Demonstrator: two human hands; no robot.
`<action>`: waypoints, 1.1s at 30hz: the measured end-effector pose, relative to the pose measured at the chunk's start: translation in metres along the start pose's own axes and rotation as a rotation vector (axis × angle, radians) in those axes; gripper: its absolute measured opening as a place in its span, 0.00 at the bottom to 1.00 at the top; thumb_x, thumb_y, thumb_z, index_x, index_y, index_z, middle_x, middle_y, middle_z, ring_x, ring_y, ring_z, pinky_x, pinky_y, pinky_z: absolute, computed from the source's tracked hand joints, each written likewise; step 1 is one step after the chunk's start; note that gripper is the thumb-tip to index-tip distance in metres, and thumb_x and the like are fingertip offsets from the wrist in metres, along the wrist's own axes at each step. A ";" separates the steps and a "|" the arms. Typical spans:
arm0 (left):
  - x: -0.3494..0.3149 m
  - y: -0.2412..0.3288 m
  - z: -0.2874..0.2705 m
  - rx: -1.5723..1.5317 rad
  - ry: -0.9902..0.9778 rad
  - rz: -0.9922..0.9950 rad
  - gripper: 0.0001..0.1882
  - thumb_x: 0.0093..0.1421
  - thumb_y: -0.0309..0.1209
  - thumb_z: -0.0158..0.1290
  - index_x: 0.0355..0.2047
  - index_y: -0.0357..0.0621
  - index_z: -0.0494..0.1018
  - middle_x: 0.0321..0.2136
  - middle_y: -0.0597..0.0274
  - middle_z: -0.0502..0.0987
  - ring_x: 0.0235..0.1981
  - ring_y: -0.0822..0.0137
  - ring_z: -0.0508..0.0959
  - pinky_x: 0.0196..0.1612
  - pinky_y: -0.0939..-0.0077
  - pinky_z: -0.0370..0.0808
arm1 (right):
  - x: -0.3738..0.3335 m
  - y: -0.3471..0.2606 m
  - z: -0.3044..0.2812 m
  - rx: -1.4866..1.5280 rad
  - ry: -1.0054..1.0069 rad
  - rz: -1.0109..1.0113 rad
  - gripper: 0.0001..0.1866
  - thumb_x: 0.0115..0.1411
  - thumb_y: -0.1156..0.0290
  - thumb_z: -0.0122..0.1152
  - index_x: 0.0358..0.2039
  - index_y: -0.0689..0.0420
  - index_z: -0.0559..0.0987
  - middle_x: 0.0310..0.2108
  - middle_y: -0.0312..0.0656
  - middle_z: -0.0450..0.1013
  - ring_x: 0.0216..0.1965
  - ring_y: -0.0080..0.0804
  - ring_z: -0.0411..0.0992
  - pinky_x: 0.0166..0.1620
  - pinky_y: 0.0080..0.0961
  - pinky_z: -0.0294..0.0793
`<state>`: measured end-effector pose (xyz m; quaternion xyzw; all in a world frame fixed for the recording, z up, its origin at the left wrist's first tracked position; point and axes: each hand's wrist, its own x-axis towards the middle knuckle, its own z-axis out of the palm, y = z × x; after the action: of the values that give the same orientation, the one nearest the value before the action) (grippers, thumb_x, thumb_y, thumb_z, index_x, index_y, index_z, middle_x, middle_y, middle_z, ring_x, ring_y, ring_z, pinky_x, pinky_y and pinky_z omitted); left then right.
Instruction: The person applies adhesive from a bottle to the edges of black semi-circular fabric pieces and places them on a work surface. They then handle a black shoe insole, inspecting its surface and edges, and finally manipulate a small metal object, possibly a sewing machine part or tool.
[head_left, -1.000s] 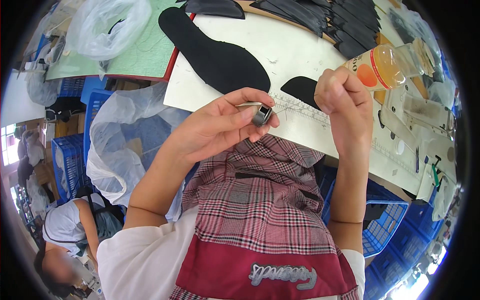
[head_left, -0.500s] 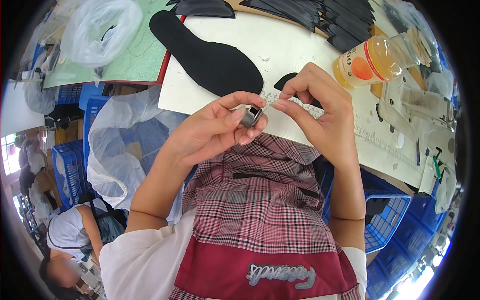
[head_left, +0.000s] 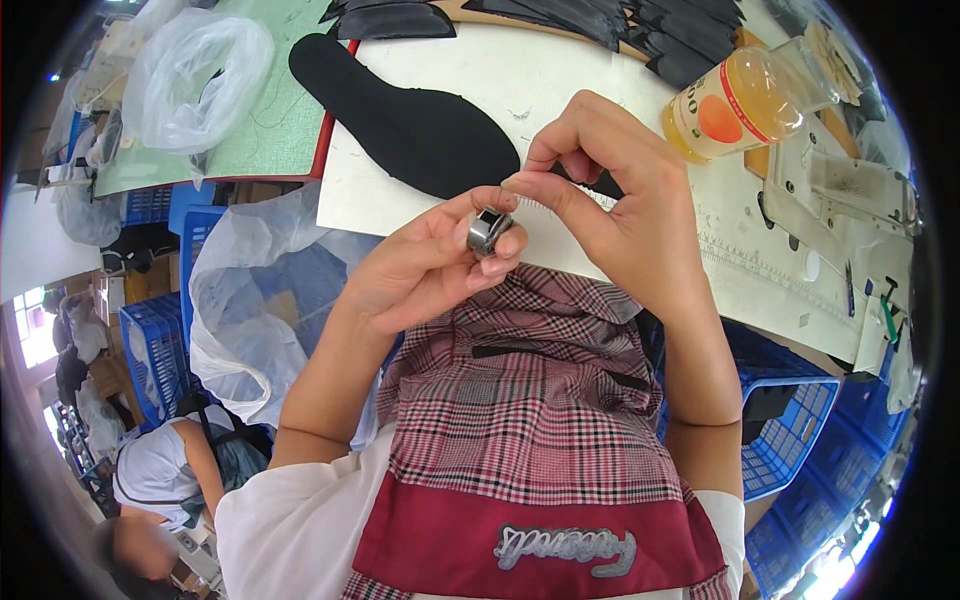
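Observation:
A small round metal bobbin case (head_left: 484, 233) sits in the fingers of my left hand (head_left: 415, 268), its slotted side turned up toward the right. My right hand (head_left: 632, 190) holds thumb and forefinger in a pinch, close to my left forefinger tip. Whatever lies in that pinch is too fine to make out. Just beyond both hands, a black insole-shaped piece (head_left: 425, 130) lies flat on the white table (head_left: 590, 68). A smaller black piece is mostly hidden behind my right hand.
At the right stands a bottle of orange drink (head_left: 735, 105), beside metal machine parts (head_left: 850, 195). Black cut pieces (head_left: 570, 18) lie along the far side. Plastic bags (head_left: 255, 300) hang at the left; a blue crate (head_left: 795, 435) is low right. Another person (head_left: 165, 470) bends at lower left.
My right hand has moved slightly left and away from me, its pinch now nearer my left forefinger. The bobbin case has turned a little and shifted left in my left hand.

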<state>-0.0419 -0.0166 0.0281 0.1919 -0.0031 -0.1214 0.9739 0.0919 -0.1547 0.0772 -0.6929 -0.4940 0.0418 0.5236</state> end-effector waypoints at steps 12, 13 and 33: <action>0.002 0.000 0.003 -0.052 0.135 0.070 0.16 0.61 0.29 0.45 0.49 0.40 0.62 0.38 0.54 0.68 0.36 0.70 0.69 0.38 0.83 0.70 | -0.006 -0.013 -0.011 0.059 0.049 0.039 0.07 0.45 0.78 0.61 0.22 0.60 0.70 0.20 0.32 0.62 0.22 0.19 0.56 0.26 0.14 0.55; 0.001 0.000 0.002 -0.068 0.136 0.071 0.16 0.61 0.29 0.45 0.49 0.40 0.62 0.38 0.54 0.68 0.36 0.69 0.70 0.38 0.83 0.71 | -0.006 -0.013 -0.011 0.057 0.053 0.038 0.07 0.45 0.78 0.61 0.23 0.60 0.71 0.20 0.32 0.62 0.23 0.19 0.56 0.26 0.14 0.55; 0.002 -0.006 0.002 -0.033 0.110 0.038 0.16 0.61 0.30 0.46 0.47 0.36 0.63 0.35 0.55 0.69 0.32 0.70 0.70 0.33 0.83 0.71 | -0.006 0.003 -0.005 0.179 0.018 0.171 0.06 0.51 0.75 0.59 0.25 0.61 0.71 0.28 0.34 0.68 0.27 0.17 0.61 0.33 0.12 0.60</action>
<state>-0.0418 -0.0227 0.0274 0.1823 0.0488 -0.0924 0.9777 0.0934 -0.1626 0.0741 -0.6833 -0.4227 0.1243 0.5823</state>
